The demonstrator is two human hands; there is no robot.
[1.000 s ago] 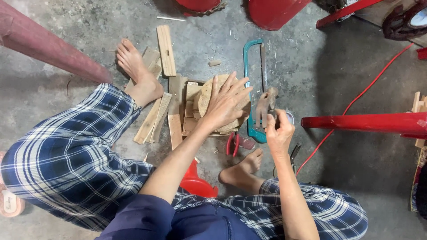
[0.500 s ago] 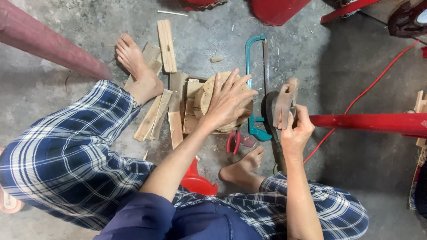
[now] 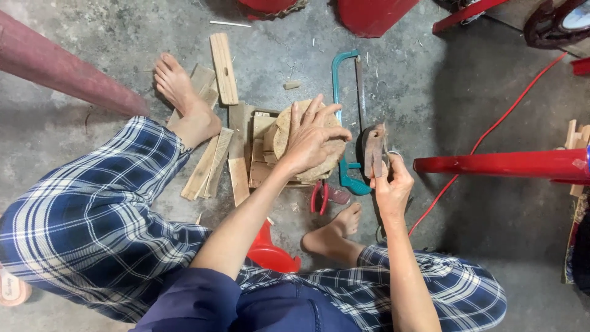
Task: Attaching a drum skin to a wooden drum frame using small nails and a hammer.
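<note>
Lowering hammer [image 3: 373, 149] in right hand [image 3: 391, 184], left hand [image 3: 313, 140] still pressing wooden disc [image 3: 289, 132]

We see blue-and-white plaid trousers [image 3: 92, 221] above a dark navy top [image 3: 246, 304]. The floor [image 3: 467, 80] is mottled grey concrete. The round wooden disc [image 3: 289, 132] is pale tan, as are the light, raw-timber wood strips [image 3: 224, 61]. The hacksaw [image 3: 344, 92] has a teal-green frame. The pliers [image 3: 319, 197] have red handles. The tool head [image 3: 373, 147] looks rusty brown-grey. A bright red bar [image 3: 498, 165], a thin red cable [image 3: 498, 123] and a red stool [image 3: 270, 252] stand out against the grey.
</note>
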